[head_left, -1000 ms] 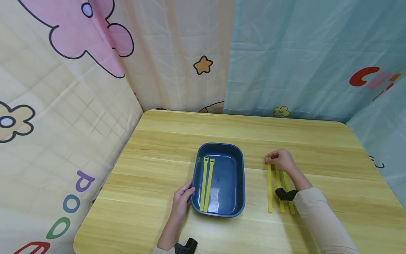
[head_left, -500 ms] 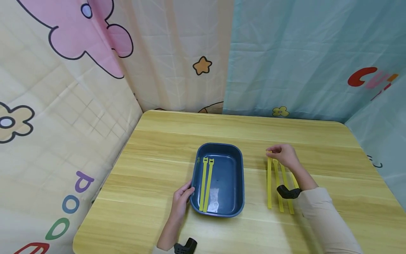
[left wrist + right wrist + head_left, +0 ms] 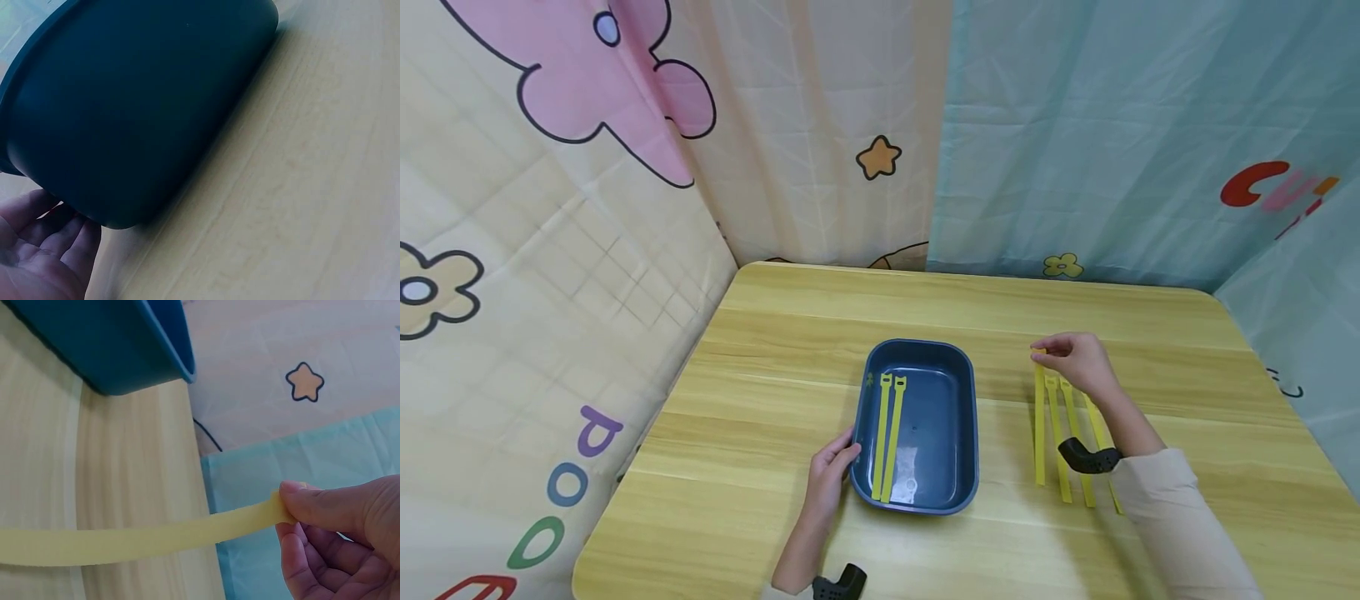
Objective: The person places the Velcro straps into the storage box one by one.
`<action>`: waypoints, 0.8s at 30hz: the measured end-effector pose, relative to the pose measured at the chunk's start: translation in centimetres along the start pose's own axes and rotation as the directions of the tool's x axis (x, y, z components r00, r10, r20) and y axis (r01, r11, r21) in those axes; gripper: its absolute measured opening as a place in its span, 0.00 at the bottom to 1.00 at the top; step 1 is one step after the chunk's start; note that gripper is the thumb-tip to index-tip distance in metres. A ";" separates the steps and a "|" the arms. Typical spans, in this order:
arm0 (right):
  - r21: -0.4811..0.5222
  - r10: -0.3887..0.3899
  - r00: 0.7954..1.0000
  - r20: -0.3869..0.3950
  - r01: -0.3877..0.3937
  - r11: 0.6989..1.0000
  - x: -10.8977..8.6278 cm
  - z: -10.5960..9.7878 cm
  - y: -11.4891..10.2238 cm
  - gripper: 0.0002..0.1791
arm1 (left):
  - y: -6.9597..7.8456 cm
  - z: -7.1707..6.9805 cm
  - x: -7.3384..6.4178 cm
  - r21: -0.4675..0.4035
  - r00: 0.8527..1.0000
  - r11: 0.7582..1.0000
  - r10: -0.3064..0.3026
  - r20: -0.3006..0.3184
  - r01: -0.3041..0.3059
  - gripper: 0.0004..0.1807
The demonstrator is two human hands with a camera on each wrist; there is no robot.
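Observation:
My left hand (image 3: 829, 473) grips the near left side of a blue plastic tray (image 3: 938, 425), thumb at the rim and fingers against the outer wall (image 3: 144, 119). Two yellow hook-and-loop cable ties (image 3: 892, 437) with slotted heads lie side by side along the tray's left. To the right of the tray, my right hand (image 3: 1078, 365) pinches the slotted end of another yellow cable tie (image 3: 1040, 425) between thumb and fingertips. In the right wrist view this cable tie (image 3: 144, 542) stretches out leftward from the fingers, raised at the held end. Three more cable ties (image 3: 1060, 450) lie on the table beneath the right wrist, partly covered.
The wooden table (image 3: 737, 400) has rounded corners. Printed cloth curtains (image 3: 820, 133) hang behind it and at both sides. Black camera mounts sit on both wrists, the right mount (image 3: 1088, 457) over the loose cable ties.
My right hand has lifted the end of the cable tie and shifted slightly away and to the right, uncovering more of the ties below. The left hand and tray have stayed put.

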State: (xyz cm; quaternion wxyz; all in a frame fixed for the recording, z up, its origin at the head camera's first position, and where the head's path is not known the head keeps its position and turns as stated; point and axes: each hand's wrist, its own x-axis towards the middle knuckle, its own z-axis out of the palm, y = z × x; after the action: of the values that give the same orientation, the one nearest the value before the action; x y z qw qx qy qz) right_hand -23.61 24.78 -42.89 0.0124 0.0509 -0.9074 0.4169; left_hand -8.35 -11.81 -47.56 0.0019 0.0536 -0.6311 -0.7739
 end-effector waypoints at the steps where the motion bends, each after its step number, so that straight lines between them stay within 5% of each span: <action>1: 0.011 -0.010 1.000 -0.004 0.010 1.000 0.4 0.0 0.8 0.17 | 0.0 0.0 0.0 -0.001 1.000 1.000 -0.003 -0.001 0.003 0.24; 6: 0.125 -0.058 0.998 0.030 0.054 0.991 1.1 -0.3 2.5 0.15 | -0.1 0.0 0.1 -0.045 1.000 0.999 -0.016 -0.003 0.015 0.24; 9: 0.090 -0.025 1.000 0.002 0.025 0.996 1.6 -0.1 3.6 0.17 | -0.2 0.0 0.1 -0.049 1.000 0.999 -0.019 0.005 0.019 0.24; 19: 0.058 -0.041 0.999 -0.015 0.042 0.997 0.6 -0.7 1.3 0.20 | -0.2 -0.1 0.0 -0.032 1.000 0.999 -0.021 0.001 0.021 0.25; 22: 0.023 -0.070 0.996 -0.052 0.071 0.997 1.3 -0.2 2.9 0.19 | -0.1 0.0 0.0 -0.027 1.000 0.999 -0.017 0.000 0.017 0.25; 24: 0.013 -0.075 0.995 -0.065 0.076 0.997 0.6 -0.5 1.5 0.18 | -0.3 0.0 0.0 -0.009 1.000 1.000 -0.003 0.000 0.003 0.25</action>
State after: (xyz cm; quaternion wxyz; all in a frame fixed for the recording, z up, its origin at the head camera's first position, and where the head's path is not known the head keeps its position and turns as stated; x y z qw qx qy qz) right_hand -24.34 26.04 -43.66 0.0568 0.0716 -0.9007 0.4247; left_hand -8.33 -11.79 -47.82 0.0010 0.0542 -0.6276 -0.7767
